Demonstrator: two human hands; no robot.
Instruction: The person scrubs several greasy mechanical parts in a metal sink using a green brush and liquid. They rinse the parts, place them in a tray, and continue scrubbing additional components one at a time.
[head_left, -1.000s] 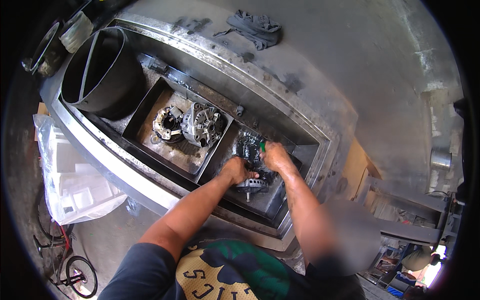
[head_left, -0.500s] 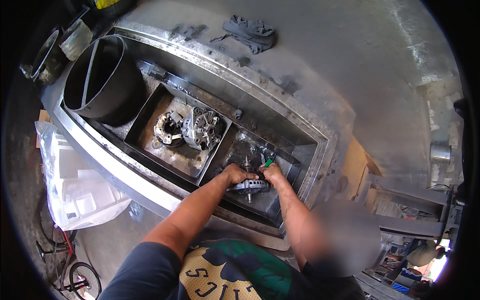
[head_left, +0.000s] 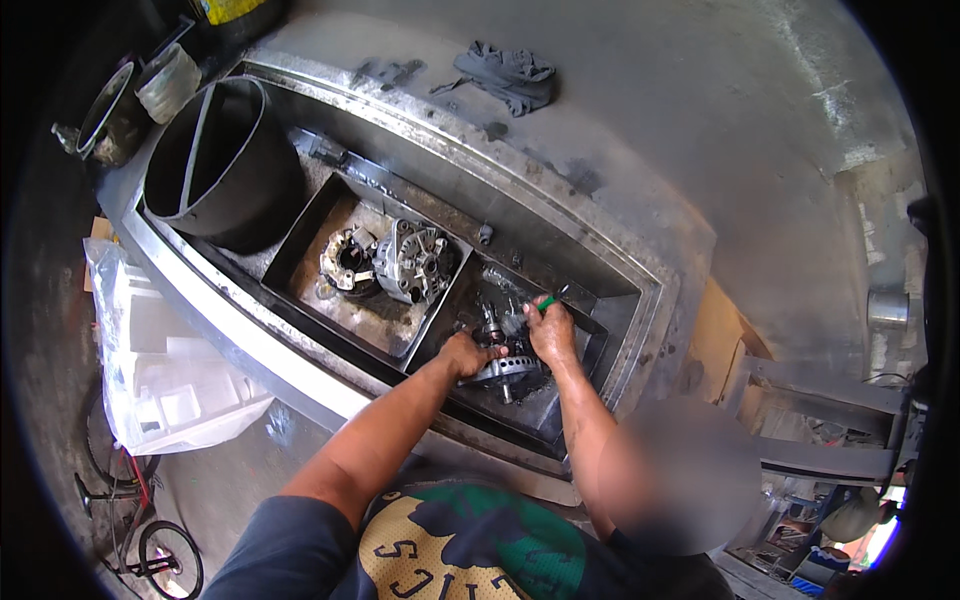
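Observation:
My left hand (head_left: pixel 468 355) is closed on a round metal alternator part (head_left: pixel 513 369), which has a ring of holes and a shaft through its middle. It stands tilted in the wet right-hand tray (head_left: pixel 468 305). My right hand (head_left: pixel 553 335) is closed round a green-handled brush (head_left: pixel 545 303). The brush's greyish head shows left of the fingers, close to the upper shaft. Some of the part is covered by my fingers. In the neighbouring tray (head_left: pixel 300 297) lie an alternator housing (head_left: pixel 413 262) and a second ring-shaped alternator part (head_left: pixel 349 260).
The trays sit inside a long metal basin (head_left: pixel 330 392) with a raised rim. A large dark drum (head_left: pixel 240 190) stands at its left end. A dark rag (head_left: pixel 505 75) lies beyond the far rim. Plastic-wrapped white blocks (head_left: pixel 170 360) and a bicycle (head_left: pixel 150 545) are at left.
My right hand has moved up and slightly right, away from the alternator part, and the green handle now points right. My left hand keeps its hold. The whole view has shifted slightly.

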